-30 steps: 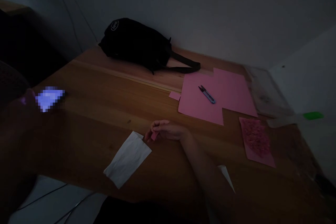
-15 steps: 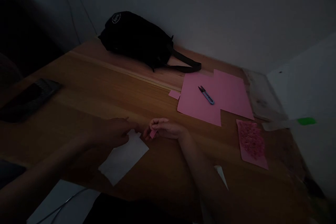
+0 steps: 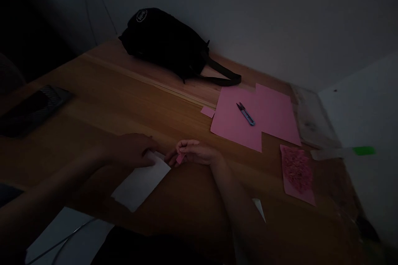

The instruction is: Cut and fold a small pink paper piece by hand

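Note:
My left hand [image 3: 132, 150] has its fingers bent over the upper end of a white paper sheet [image 3: 139, 184], thumb on the sheet's top edge. Just to the right, my right hand [image 3: 194, 152] pinches a small pink paper piece [image 3: 180, 157] between thumb and fingers, above the wooden table [image 3: 124, 107]. Its lower fingers are in shadow. The two hands are close together, and the dim light hides whether they touch.
Pink sheets [image 3: 273, 112] lie at the back right with small snips [image 3: 246, 114] on them. A small pink square [image 3: 207, 111], a crumpled pink pile [image 3: 297, 169], a black bag [image 3: 164, 41] and a dark object [image 3: 34, 109] are around.
My left hand has shifted slightly left and its thumb now lies on the white sheet. The view has tilted slightly. My right hand still pinches the pink piece.

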A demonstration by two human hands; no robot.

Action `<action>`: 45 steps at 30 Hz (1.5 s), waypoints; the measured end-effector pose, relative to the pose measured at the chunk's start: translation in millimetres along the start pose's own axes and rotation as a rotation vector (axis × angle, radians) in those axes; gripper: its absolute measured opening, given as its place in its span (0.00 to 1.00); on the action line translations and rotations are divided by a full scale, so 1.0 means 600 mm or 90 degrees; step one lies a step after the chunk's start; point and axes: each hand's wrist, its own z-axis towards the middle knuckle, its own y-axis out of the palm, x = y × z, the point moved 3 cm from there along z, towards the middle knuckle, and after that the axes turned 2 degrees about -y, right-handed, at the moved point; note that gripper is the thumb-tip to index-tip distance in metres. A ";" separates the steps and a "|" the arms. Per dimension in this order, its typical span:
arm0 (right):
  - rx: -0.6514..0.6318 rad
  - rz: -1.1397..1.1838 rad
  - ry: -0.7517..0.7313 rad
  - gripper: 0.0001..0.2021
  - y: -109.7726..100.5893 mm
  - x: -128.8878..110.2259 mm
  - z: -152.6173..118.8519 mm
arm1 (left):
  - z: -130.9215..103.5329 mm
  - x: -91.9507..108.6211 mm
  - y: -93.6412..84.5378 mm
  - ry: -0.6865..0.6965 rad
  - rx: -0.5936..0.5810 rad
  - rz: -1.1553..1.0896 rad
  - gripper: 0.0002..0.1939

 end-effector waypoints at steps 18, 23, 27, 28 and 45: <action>-0.018 -0.003 -0.014 0.07 0.000 -0.002 -0.002 | 0.008 -0.035 -0.016 -0.077 -0.061 0.073 0.05; -0.024 0.021 -0.092 0.09 -0.002 -0.007 -0.005 | 0.045 0.022 -0.060 -0.012 0.060 0.088 0.09; 0.158 0.071 -0.332 0.08 -0.026 -0.045 -0.017 | 0.130 0.080 -0.076 0.122 0.108 -0.098 0.11; 0.229 0.078 -0.382 0.07 -0.036 -0.056 -0.024 | 0.155 0.090 -0.074 0.142 0.130 -0.157 0.11; 0.779 -0.164 -0.571 0.05 -0.141 -0.090 -0.078 | 0.302 0.115 0.038 0.148 0.283 -0.646 0.09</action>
